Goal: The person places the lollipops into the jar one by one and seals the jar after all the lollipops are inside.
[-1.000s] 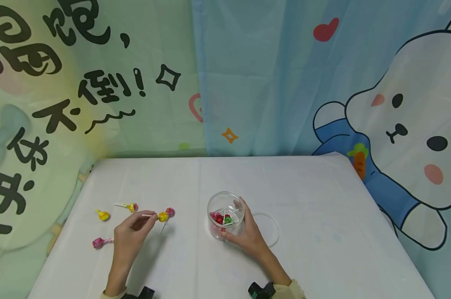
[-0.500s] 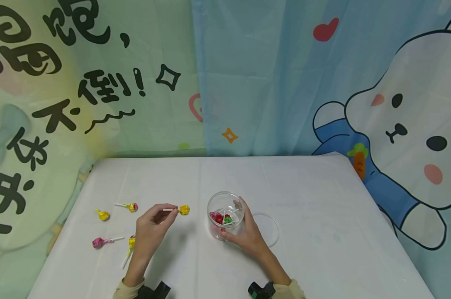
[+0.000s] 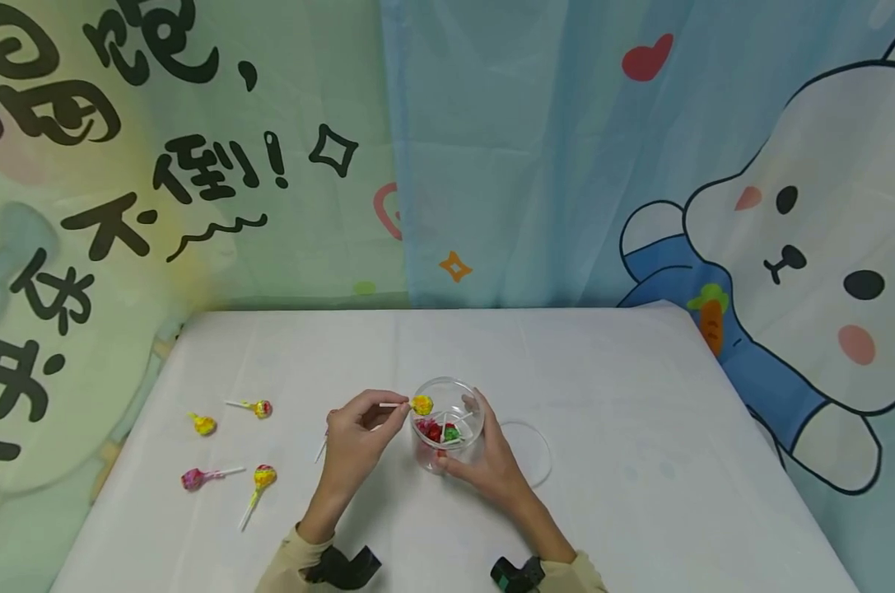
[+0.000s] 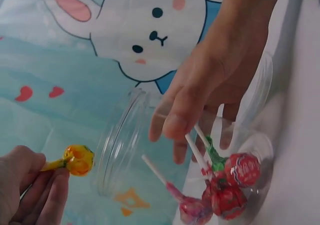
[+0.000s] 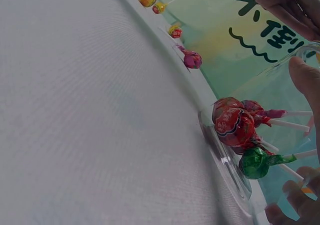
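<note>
In the head view my left hand [image 3: 361, 441] pinches a yellow-wrapped lollipop [image 3: 421, 404] by its stick. The stick lies nearly level and the candy end overlaps the left rim of a clear round jar [image 3: 426, 463]. Seen from the left wrist, that yellow candy [image 4: 79, 160] is just outside the jar's mouth. My right hand [image 3: 495, 461] grips the jar from its right side, thumb in front. Inside, several lollipops lie at the bottom, among them a red one [image 5: 234, 127] and a green one [image 5: 255, 163], their sticks pointing toward the mouth.
On the white table [image 3: 625, 461], left of my hands, lie a yellow lollipop [image 3: 204, 425], a yellow-and-red one [image 3: 262, 408], a pink one [image 3: 193, 479] and another yellow-and-red one [image 3: 264, 478]. A white stick [image 3: 321, 449] shows beside my left hand. A clear ring-shaped piece [image 3: 549, 461] lies right of the jar.
My left hand has carried the yellow lollipop rightward to the jar's rim, uncovering a yellow-and-red lollipop on the table and now covering a pink one. My right hand and the jar stay put.
</note>
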A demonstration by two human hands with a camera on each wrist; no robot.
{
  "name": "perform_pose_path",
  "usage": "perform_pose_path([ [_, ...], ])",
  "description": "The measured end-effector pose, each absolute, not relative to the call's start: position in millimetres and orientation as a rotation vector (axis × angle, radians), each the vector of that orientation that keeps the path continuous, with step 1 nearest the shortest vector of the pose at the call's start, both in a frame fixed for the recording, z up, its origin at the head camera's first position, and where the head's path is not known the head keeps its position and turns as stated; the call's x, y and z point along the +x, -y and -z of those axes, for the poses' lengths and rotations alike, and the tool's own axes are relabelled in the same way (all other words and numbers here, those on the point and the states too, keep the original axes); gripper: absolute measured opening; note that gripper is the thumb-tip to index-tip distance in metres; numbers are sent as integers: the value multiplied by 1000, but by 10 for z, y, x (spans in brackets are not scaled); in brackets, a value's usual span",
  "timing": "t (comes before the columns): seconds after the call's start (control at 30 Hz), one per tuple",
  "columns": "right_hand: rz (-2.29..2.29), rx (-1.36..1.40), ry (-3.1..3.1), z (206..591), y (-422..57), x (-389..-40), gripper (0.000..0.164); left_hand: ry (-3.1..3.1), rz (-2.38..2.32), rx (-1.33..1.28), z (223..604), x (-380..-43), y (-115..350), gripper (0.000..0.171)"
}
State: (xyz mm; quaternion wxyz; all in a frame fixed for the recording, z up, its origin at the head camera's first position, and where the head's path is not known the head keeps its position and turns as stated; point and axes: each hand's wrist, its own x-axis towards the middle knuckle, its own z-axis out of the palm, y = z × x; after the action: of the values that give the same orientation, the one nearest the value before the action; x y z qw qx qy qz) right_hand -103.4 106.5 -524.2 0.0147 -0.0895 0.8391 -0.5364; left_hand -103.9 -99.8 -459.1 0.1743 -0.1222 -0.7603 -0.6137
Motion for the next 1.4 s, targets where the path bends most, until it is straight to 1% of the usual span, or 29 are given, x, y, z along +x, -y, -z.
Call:
perform_pose_path([
  [0.33,1694,-319,-2606,5257,-1076,-1033,107,2209,1616,-498,4570,-1117,810,13],
  [0.63,1710,-348,-2603,5292,-1089,-1040,108,2277,1556,-446,4581,-1060,812,15],
  [0.87,1705,-337,-2613,5287,-1082,-1045,108,2304,1519,-377,4633,-993,949,15],
  [1.1,1693,-320,-2626,5288,-1071,-1043,108,2320,1457,-297,4697,-875,1191,13],
  [1.4,1691,-306,-2628,5299,-1060,-1052,106,2296,1374,-108,4720,-743,1509,18],
])
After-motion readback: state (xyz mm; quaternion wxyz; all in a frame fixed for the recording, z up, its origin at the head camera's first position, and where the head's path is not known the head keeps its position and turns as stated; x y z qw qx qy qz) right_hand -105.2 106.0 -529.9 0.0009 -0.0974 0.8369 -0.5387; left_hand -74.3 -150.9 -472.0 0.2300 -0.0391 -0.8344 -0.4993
